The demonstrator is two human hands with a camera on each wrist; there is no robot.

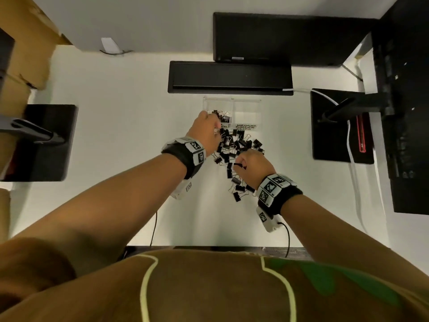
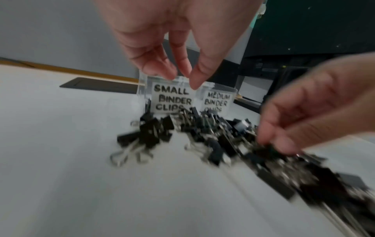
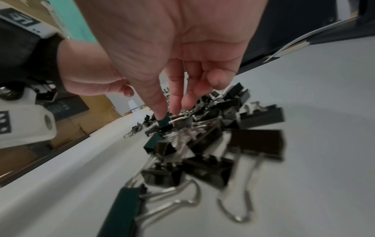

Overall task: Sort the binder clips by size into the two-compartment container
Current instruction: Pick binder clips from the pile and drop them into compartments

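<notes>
Clear two-compartment container (image 1: 232,105) stands on the white desk (image 1: 116,135), just past the pile of black binder clips (image 1: 234,147). Front labels, left wrist view: "SMALL BINDER CLIPS" label (image 2: 172,100) on the left cell, "MEDIUM BINDER CLIPS" label (image 2: 216,102) on the right; lower line of each is hidden behind the pile. Head view: small clips (image 1: 221,115) lie in the left cell, partly covered by the hand; nothing discernible in the right cell through the clear wall.

Left hand (image 1: 206,131) is over the near rim of the left cell. Its fingertips (image 2: 194,80) point down, drawn close together, nothing visible between them; motion blur, so a very small clip cannot be ruled out.

Right hand (image 1: 253,163) is down in the near part of the pile. Thumb and fingertips (image 3: 174,105) pinch a black binder clip (image 3: 166,120); clip size cannot be told, its body is mostly hidden by the thumb.

Both wrist views are blurred; the pile's edges run out of frame
</notes>
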